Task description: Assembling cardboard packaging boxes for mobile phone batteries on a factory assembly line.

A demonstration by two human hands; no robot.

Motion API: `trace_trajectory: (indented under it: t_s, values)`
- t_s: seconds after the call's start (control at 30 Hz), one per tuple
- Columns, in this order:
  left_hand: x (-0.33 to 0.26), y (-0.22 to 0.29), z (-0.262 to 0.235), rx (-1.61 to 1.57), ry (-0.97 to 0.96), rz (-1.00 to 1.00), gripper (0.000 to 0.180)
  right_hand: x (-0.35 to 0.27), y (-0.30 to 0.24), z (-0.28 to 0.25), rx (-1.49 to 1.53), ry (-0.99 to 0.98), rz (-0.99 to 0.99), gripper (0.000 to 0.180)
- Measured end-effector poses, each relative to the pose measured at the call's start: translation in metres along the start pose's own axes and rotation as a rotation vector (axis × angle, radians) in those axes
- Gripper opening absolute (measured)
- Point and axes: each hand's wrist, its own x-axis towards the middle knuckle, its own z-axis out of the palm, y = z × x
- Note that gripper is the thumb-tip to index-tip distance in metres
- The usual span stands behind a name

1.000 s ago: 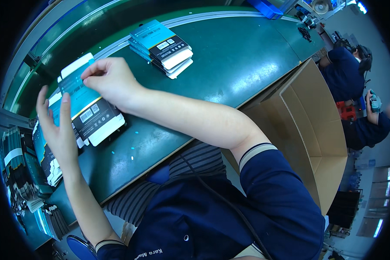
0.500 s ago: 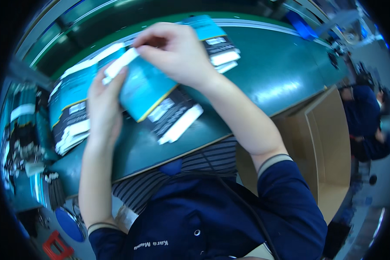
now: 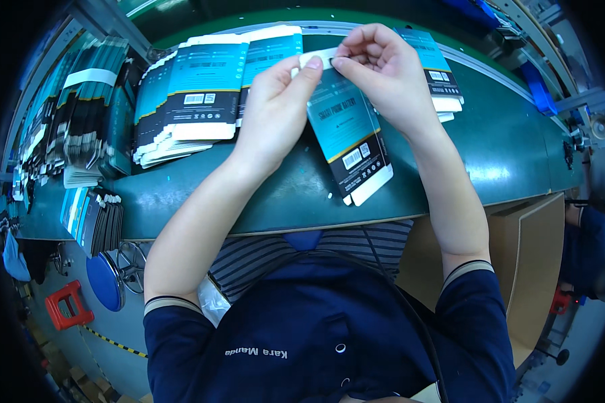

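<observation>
A flat blue-and-black carton point(image 3: 346, 124) with white end flaps is held up over the green worktable. My left hand point(image 3: 279, 111) grips its far end, the thumb pressed on the white top flap. At the right end of that same flap, my right hand point(image 3: 390, 77) pinches with thumb and forefinger, its other fingers curled. A small dark spot shows on the flap between the two hands. Piles of matching flat cartons point(image 3: 202, 80) lie beside my left hand, and another pile point(image 3: 433, 64) lies beyond my right wrist.
Banded bundles of cartons point(image 3: 91, 79) stand at the table's left, with a smaller bundle point(image 3: 94, 218) at its front edge. An open cardboard box point(image 3: 534, 269) stands at the right. A blue round stool point(image 3: 105, 282) and a red stool point(image 3: 69, 305) are on the floor at left.
The view has turned, so the table and piles sit differently in it. Both hands remain at the carton's white flap, the right one still pinching at its end.
</observation>
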Motion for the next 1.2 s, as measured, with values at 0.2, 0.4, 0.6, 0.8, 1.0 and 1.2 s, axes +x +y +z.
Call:
trace_trajectory:
  t_s: [0.2, 0.4, 0.6, 0.8, 1.0, 1.2]
  values:
    - [0.002, -0.005, 0.005, 0.086, 0.038, 0.124, 0.030, -0.003, 0.001, 0.009, -0.108, 0.107, -0.143, 0.011]
    - [0.002, -0.004, 0.003, 0.360, 0.040, 0.294, 0.029, -0.009, -0.036, 0.009, -0.374, -0.002, 0.102, 0.017]
    - [0.001, 0.002, 0.004, 0.294, -0.021, 0.235, 0.032, -0.001, -0.012, 0.007, -0.172, 0.289, -0.278, 0.021]
    - [0.003, 0.016, -0.007, -0.115, -0.054, -0.104, 0.049, 0.005, -0.023, -0.005, 0.526, -0.094, 0.326, 0.015]
    - [0.005, 0.021, -0.008, -0.083, 0.065, -0.197, 0.044, 0.004, 0.010, -0.022, 0.564, -0.286, 0.145, 0.022]
    - [-0.001, 0.012, -0.006, -0.229, -0.186, -0.232, 0.022, 0.005, 0.013, -0.023, 0.605, -0.214, 0.107, 0.025]
